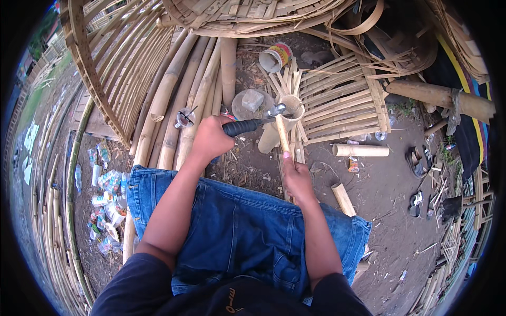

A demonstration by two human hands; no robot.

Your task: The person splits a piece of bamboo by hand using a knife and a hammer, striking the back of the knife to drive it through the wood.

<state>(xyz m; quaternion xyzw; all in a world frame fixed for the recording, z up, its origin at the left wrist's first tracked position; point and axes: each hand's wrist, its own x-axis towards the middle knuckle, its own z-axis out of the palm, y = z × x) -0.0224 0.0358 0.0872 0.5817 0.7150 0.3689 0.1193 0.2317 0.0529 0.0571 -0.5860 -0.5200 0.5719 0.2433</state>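
My left hand point(213, 138) is closed around the black grip of a hammer point(243, 126), which reaches rightward. Its metal head point(275, 110) lies at the top of a pale bamboo stick point(283, 134); whether they touch I cannot tell. Low on that stick, my right hand point(298, 180) is wrapped, with the thumb along it. Just behind the hammer head is a hollow bamboo tube point(292, 105), its open end showing. Cut bamboo strips point(300, 138) fan out around the tube. Blue denim point(226, 226) covers my lap.
Long bamboo poles point(171, 95) lie left of centre, with a plastic cup point(184, 118) on them. A slatted bamboo panel point(342, 100) sits right, near a tin can point(275, 58) and a pale block point(252, 100). Litter point(108, 210) covers ground at left; sandals point(416, 160) lie right.
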